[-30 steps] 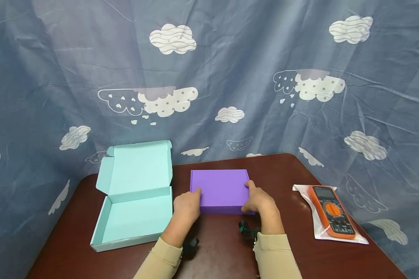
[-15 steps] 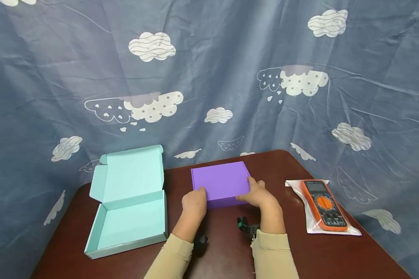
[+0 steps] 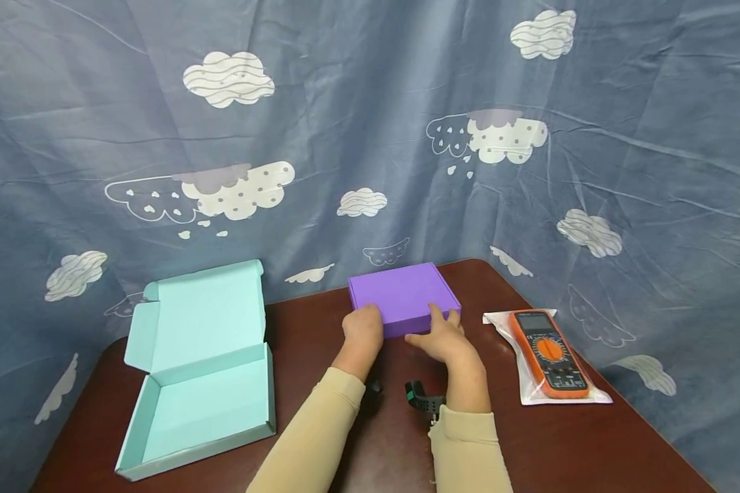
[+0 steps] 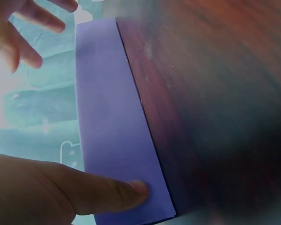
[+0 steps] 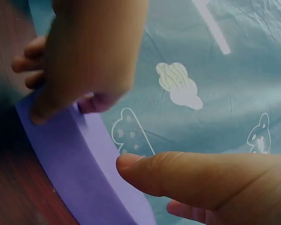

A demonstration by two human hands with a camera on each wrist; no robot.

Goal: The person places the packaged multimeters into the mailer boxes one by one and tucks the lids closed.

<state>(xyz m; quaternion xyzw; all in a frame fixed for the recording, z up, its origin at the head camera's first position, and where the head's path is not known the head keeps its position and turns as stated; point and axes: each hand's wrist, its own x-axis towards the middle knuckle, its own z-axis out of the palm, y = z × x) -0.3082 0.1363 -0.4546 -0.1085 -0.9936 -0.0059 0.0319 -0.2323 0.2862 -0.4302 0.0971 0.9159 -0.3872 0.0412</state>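
On the bench [image 3: 530, 455], leftmost, an opened mint box [image 3: 210, 404] was noted. Centrally, a purple box [image 3: 403, 294] was gripped at its near-left corner by the left hand [image 3: 363, 330]; by its near-right corner, the right hand [image 3: 444, 339] was held spread, contact undetermined. Rightmost, an orange multimeter [image 3: 549, 352] was recorded.

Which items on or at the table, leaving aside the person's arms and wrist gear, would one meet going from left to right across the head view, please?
Open light-blue box → closed purple box → orange multimeter in a plastic bag.
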